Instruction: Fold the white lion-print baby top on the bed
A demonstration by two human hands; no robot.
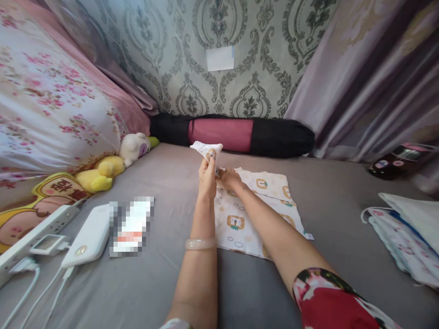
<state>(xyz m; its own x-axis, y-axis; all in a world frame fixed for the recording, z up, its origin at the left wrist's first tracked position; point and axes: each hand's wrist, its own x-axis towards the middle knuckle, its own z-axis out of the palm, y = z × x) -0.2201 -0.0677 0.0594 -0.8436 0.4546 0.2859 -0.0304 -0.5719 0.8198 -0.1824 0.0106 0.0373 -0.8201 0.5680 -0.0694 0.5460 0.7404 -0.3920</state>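
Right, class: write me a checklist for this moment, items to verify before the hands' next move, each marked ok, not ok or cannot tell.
1. Left hand gripping cloth: ok, pinching a raised part.
2. Right hand gripping: cannot tell, fingertips hidden.
3. Cloth wholly flat: not ok, part is lifted.
4. Power strip apart from cloth: ok.
5. Bottle apart from cloth: ok.

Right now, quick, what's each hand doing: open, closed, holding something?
Left hand: closed, pinching raised printed cloth.
Right hand: at the spread printed cloth; fingers partly hidden, grip cannot be told.
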